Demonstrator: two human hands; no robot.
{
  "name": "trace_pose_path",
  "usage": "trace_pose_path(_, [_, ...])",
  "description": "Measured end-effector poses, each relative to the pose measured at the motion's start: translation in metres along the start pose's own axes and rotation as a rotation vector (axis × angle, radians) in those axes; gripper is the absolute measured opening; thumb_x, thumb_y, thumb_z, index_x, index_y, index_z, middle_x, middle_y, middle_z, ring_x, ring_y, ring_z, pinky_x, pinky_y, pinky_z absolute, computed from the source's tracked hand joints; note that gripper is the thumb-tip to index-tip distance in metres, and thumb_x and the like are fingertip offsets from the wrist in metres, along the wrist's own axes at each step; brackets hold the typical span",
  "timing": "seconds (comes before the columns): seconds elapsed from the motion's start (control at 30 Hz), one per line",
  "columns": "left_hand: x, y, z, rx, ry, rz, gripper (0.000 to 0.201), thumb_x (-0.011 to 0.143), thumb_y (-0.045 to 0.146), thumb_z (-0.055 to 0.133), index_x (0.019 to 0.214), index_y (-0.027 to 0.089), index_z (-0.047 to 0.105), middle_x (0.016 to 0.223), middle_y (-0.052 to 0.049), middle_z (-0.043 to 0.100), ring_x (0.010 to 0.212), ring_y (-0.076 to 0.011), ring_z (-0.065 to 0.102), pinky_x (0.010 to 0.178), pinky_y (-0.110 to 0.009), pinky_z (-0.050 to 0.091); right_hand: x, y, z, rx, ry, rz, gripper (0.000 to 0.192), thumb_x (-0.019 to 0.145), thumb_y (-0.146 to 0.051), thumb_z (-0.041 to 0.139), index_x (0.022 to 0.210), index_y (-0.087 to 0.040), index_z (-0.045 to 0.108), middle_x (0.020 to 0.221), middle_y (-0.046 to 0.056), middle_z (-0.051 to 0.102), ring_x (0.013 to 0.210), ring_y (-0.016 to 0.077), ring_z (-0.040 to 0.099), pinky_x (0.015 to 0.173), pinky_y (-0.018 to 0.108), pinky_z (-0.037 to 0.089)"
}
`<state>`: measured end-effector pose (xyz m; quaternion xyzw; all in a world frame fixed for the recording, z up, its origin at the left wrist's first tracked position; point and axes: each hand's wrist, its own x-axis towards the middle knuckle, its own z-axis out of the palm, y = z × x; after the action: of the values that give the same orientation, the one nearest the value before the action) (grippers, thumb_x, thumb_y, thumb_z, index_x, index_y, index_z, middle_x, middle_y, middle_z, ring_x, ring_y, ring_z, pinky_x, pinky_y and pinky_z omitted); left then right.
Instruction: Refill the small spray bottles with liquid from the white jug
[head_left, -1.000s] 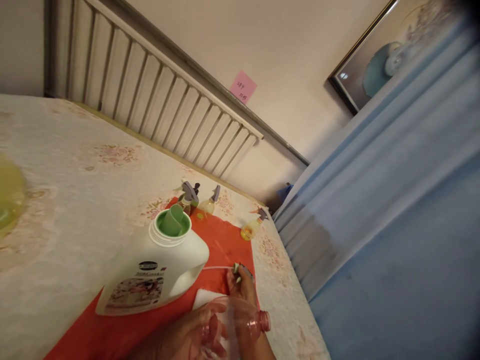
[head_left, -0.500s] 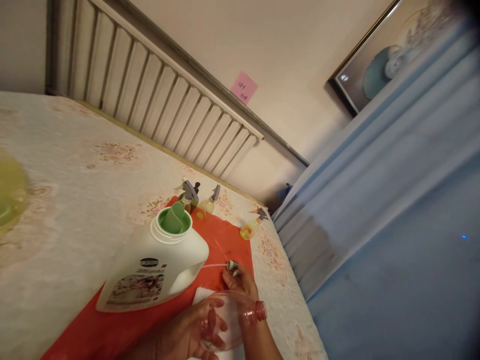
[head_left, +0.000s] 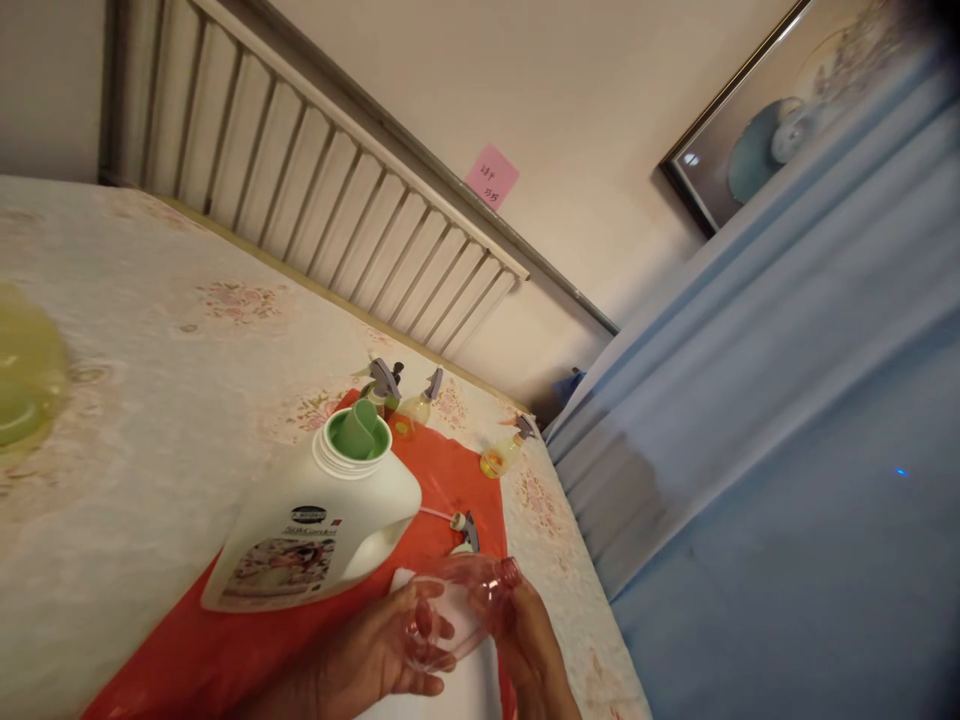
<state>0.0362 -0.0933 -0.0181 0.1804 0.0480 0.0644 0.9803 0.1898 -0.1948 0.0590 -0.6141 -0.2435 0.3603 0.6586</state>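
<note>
A clear pink-tinted bottle [head_left: 457, 612] lies sideways between my two hands, low in the view, its top uncapped. My left hand [head_left: 401, 635] curls round the bottle's base end. At the neck end, my right hand [head_left: 521, 625] has its fingers closed on the bottle. Just beyond it, a spray trigger head [head_left: 466, 530] with a thin tube rests on the red cloth [head_left: 442, 475]. Left of my hands a large white jug [head_left: 315, 530] stands with a green pouring spout [head_left: 358, 432] in its mouth.
Spray bottles stand at the cloth's far end, including a pale yellow one [head_left: 416, 410]; another spray bottle [head_left: 501, 455] is at its right edge. A yellow translucent container [head_left: 26, 370] sits far left. White material [head_left: 450, 695] lies under my hands. A blue curtain [head_left: 750, 480] hangs at right.
My right hand has let go of the spray trigger head, leaving it on the cloth, and has moved back to grip the bottle's neck end. The bottle has turned slightly.
</note>
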Motion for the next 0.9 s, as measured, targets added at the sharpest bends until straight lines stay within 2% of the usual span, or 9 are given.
trace_pose_path(0.03, [0.001, 0.000, 0.000, -0.004, 0.007, 0.008, 0.041, 0.087, 0.050, 0.063, 0.115, 0.021, 0.057, 0.091, -0.006, 0.071, 0.084, -0.0291, 0.072, 0.079, -0.042, 0.050, -0.007, -0.004, -0.001, -0.006, -0.053, -0.001, 0.039, 0.080, -0.054, 0.071, 0.088, -0.016, 0.077, 0.090, 0.012, 0.077, 0.089, 0.0267, 0.071, 0.079, 0.038, 0.057])
trace_pose_path(0.1, [0.002, -0.001, -0.002, -0.007, 0.012, 0.031, 0.043, 0.086, 0.051, 0.064, 0.116, 0.020, 0.059, 0.094, -0.006, 0.071, 0.089, -0.0300, 0.072, 0.082, -0.043, 0.049, -0.017, -0.007, -0.004, -0.030, -0.087, -0.006, 0.039, 0.082, -0.054, 0.071, 0.099, -0.019, 0.076, 0.105, 0.011, 0.076, 0.098, 0.0260, 0.070, 0.084, 0.037, 0.056])
trace_pose_path(0.27, [0.003, -0.001, -0.005, 0.002, -0.031, 0.098, 0.047, 0.087, 0.056, 0.061, 0.124, 0.026, 0.061, 0.092, -0.003, 0.068, 0.094, -0.0299, 0.070, 0.089, -0.045, 0.046, -0.023, -0.003, 0.003, -0.114, -0.094, -0.055, 0.058, 0.066, -0.038, 0.088, 0.118, -0.021, 0.070, 0.123, 0.011, 0.071, 0.112, 0.0303, 0.066, 0.095, 0.042, 0.051])
trace_pose_path(0.37, [0.004, -0.002, -0.008, 0.041, -0.061, 0.097, 0.046, 0.090, 0.050, 0.059, 0.131, 0.028, 0.058, 0.095, -0.004, 0.068, 0.095, -0.0274, 0.068, 0.087, -0.043, 0.046, -0.023, -0.002, 0.015, -0.145, -0.107, -0.088, 0.058, 0.066, -0.036, 0.087, 0.120, -0.022, 0.070, 0.118, 0.010, 0.073, 0.113, 0.0314, 0.065, 0.099, 0.043, 0.049])
trace_pose_path(0.5, [0.010, -0.004, -0.021, 0.219, -0.037, 0.165, 0.042, 0.084, 0.043, 0.070, 0.122, 0.026, 0.065, 0.107, -0.008, 0.067, 0.096, -0.0248, 0.063, 0.085, -0.039, 0.045, -0.023, -0.003, 0.018, -0.150, -0.108, -0.056, 0.061, 0.063, -0.040, 0.088, 0.118, -0.021, 0.070, 0.114, 0.010, 0.075, 0.113, 0.0328, 0.066, 0.098, 0.045, 0.050])
trace_pose_path(0.57, [0.015, -0.004, -0.031, 0.370, -0.019, 0.248, 0.051, 0.075, 0.037, 0.079, 0.123, 0.026, 0.064, 0.124, -0.010, 0.063, 0.114, -0.0299, 0.057, 0.091, -0.040, 0.045, -0.024, -0.003, 0.016, -0.169, -0.142, -0.032, 0.062, 0.060, -0.042, 0.089, 0.116, -0.021, 0.070, 0.114, 0.011, 0.074, 0.112, 0.0332, 0.066, 0.097, 0.045, 0.050])
trace_pose_path(0.67, [0.019, -0.005, -0.043, 0.534, -0.003, 0.316, 0.076, 0.064, 0.031, 0.087, 0.134, 0.027, 0.055, 0.143, -0.013, 0.052, 0.137, -0.0373, 0.039, 0.105, -0.047, 0.038, -0.027, -0.002, 0.016, -0.217, -0.206, -0.020, 0.062, 0.061, -0.043, 0.090, 0.115, -0.020, 0.071, 0.114, 0.011, 0.074, 0.110, 0.0321, 0.067, 0.097, 0.043, 0.050])
trace_pose_path(0.77, [0.018, -0.008, -0.050, 0.609, 0.034, 0.319, 0.087, 0.061, 0.032, 0.088, 0.139, 0.026, 0.049, 0.145, -0.014, 0.048, 0.135, -0.0404, 0.040, 0.107, -0.052, 0.037, -0.028, -0.003, 0.019, -0.257, -0.238, -0.034, 0.063, 0.064, -0.046, 0.088, 0.118, -0.021, 0.070, 0.117, 0.011, 0.073, 0.111, 0.0327, 0.066, 0.095, 0.044, 0.051])
trace_pose_path(0.9, [0.015, -0.011, -0.049, 0.664, 0.089, 0.355, 0.080, 0.064, 0.028, 0.086, 0.136, 0.024, 0.053, 0.136, -0.015, 0.055, 0.128, -0.0392, 0.048, 0.103, -0.051, 0.041, -0.025, -0.003, 0.020, -0.297, -0.246, -0.051, 0.063, 0.063, -0.049, 0.087, 0.117, -0.021, 0.071, 0.115, 0.010, 0.074, 0.110, 0.0338, 0.066, 0.093, 0.045, 0.051])
